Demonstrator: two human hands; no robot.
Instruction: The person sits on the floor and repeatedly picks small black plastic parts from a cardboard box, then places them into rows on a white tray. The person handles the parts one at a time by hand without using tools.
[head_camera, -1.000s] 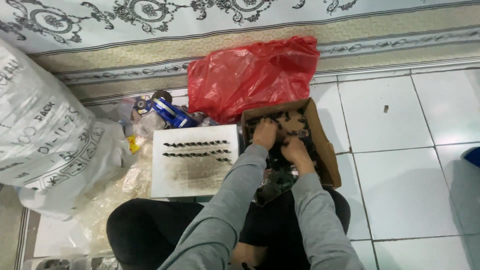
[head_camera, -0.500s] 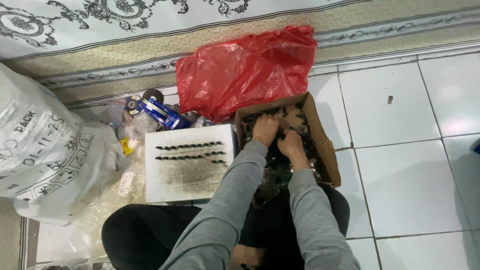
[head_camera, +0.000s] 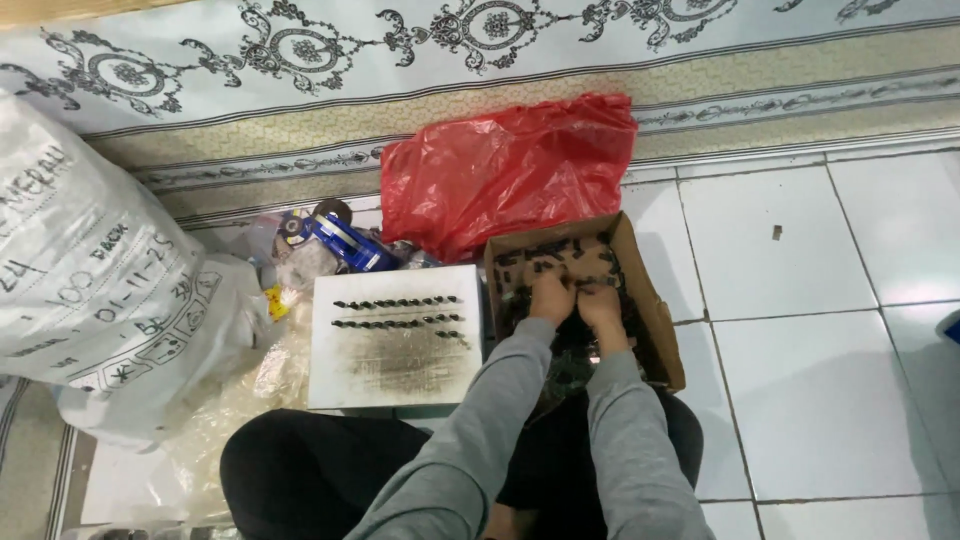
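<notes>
Two big bags flank the spot: a white sack (head_camera: 90, 290) at the person's left, a red plastic bag (head_camera: 505, 170) beyond. A white board (head_camera: 395, 345) carries rows of small dark pieces (head_camera: 398, 312). Beside it sits a cardboard box (head_camera: 655, 310) of dark parts. Both hands, left hand (head_camera: 552, 295) and right hand (head_camera: 600, 303), dig into it, fingers curled; what they grasp I cannot tell.

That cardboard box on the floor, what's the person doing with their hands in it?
A person sits on the tiled floor with both hands inside a cardboard box of small dark pieces. The left hand and right hand are close together among the pieces; whether they grip any is unclear. Beside the box lies a white board with rows of dark pieces lined up. A red plastic bag sits behind.
</notes>
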